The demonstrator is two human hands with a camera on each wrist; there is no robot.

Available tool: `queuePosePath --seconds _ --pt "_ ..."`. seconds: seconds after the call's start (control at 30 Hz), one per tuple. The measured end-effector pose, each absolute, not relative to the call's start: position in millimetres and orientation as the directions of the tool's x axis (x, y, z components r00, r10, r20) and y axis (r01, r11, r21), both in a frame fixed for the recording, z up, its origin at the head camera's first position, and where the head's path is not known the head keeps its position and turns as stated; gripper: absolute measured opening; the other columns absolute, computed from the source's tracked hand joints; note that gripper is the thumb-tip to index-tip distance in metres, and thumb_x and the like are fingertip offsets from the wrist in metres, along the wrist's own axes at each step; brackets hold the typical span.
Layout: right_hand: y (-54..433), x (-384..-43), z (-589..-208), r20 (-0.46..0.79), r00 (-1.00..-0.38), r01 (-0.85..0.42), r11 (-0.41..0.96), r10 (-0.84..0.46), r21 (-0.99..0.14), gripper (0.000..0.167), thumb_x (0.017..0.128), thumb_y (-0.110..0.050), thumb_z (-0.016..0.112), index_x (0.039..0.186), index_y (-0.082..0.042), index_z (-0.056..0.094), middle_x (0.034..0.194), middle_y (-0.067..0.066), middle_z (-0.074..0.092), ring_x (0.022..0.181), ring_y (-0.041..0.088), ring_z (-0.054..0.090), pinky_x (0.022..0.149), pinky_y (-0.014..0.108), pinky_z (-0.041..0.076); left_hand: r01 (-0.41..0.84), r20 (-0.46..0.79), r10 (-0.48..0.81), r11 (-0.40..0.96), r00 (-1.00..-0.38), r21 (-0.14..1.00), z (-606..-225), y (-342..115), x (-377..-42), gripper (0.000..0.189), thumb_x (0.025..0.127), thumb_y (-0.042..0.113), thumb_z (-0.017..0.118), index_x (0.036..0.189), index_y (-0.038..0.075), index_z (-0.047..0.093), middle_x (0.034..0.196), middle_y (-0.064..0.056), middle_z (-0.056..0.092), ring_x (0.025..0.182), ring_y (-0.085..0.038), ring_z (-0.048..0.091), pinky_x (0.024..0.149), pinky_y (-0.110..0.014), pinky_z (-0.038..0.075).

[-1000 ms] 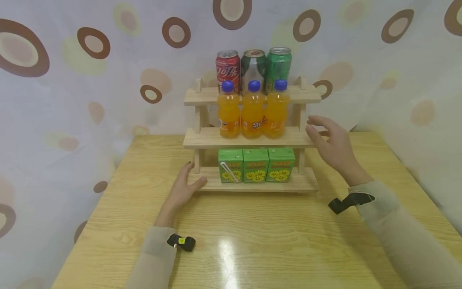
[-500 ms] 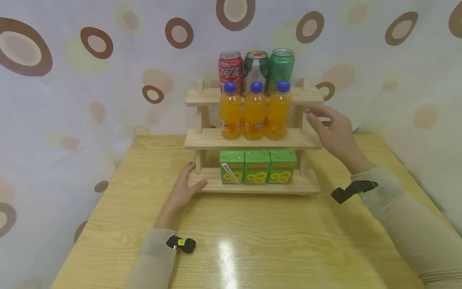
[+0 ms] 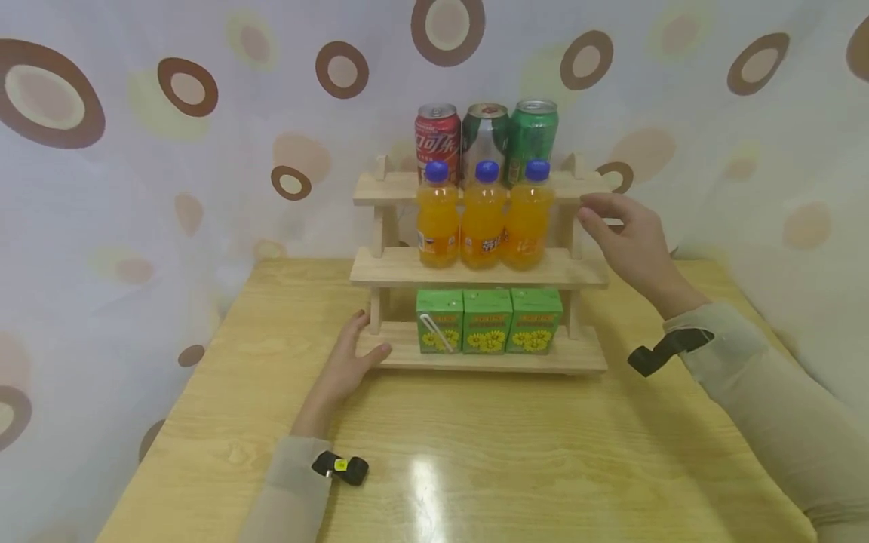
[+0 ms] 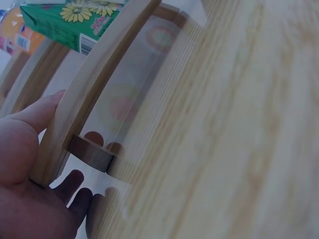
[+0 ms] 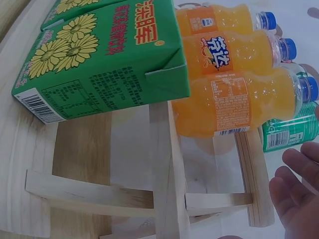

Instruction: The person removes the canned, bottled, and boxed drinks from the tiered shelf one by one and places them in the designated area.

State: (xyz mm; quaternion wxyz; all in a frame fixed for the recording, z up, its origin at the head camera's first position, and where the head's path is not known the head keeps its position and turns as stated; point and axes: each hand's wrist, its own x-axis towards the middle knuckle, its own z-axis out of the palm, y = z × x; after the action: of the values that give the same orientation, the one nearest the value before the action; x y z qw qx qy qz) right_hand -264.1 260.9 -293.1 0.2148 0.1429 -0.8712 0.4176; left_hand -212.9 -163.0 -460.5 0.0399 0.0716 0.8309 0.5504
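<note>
A three-tier wooden rack [image 3: 570, 268] stands on the table. My left hand [image 3: 345, 368] holds the left end of its lowest shelf; in the left wrist view the thumb [image 4: 42, 110] lies against the shelf board and the other fingers reach round its end. Beside the right end of the top shelf is my right hand [image 3: 637, 243], thumb and fingers apart and loosely bent; whether they touch the wood cannot be told. Green drink cartons [image 3: 486, 323] line the bottom shelf, orange soda bottles [image 3: 483, 226] the middle one, and drink cans [image 3: 485, 139] the top.
The rack stands toward the back of the wood-grain table [image 3: 475, 445], close to a patterned cloth wall [image 3: 224, 166]. One carton has a white straw [image 3: 434, 332] on its front. Each sleeve carries a black wrist strap [image 3: 672, 351].
My right hand has risen from beside the middle shelf to the right end of the top shelf. The left hand stays on the bottom shelf, and the drinks keep their places.
</note>
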Motion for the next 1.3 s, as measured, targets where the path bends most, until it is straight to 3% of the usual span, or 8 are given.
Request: queuePosePath --seconds 0.53,0.9,1.3 --pt "263.0 -278.1 -278.2 0.483 -0.874 -0.409 0.627 -0.059 -0.663 0.043 0.098 -0.036 0.062 0.129 -0.007 0.063 0.119 0.008 0.065 0.100 0.006 0.057 0.086 0.019 0.050 0.115 0.049 0.180 0.377 -0.982 0.919 -467.2 -162.8 -213.5 0.072 0.096 0.037 0.065 0.155 0.017 0.030 0.164 -0.009 0.007 0.149 -0.033 0.003 0.116 -0.060 0.007" --pt "265.0 -286.6 -260.8 0.485 -0.873 -0.405 0.636 -0.056 -0.657 0.044 0.097 -0.036 0.062 0.130 -0.006 0.062 0.128 0.011 0.062 0.102 0.008 0.058 0.087 0.023 0.045 0.106 0.034 0.185 0.394 -0.982 0.913 -463.1 -162.9 -213.3 0.072 0.097 0.037 0.064 0.156 0.017 0.028 0.164 -0.008 0.005 0.149 -0.034 0.001 0.115 -0.062 0.007" --pt "262.6 -296.8 -248.8 0.468 -0.881 -0.401 0.636 -0.070 -0.659 0.049 0.096 -0.038 0.063 0.135 -0.007 0.060 0.133 0.010 0.059 0.111 0.021 0.059 0.096 0.031 0.050 0.078 0.005 0.179 0.403 -0.984 0.912 -460.3 -162.8 -211.4 0.074 0.097 0.039 0.063 0.156 0.018 0.025 0.165 -0.005 0.004 0.149 -0.032 0.000 0.115 -0.062 0.007"
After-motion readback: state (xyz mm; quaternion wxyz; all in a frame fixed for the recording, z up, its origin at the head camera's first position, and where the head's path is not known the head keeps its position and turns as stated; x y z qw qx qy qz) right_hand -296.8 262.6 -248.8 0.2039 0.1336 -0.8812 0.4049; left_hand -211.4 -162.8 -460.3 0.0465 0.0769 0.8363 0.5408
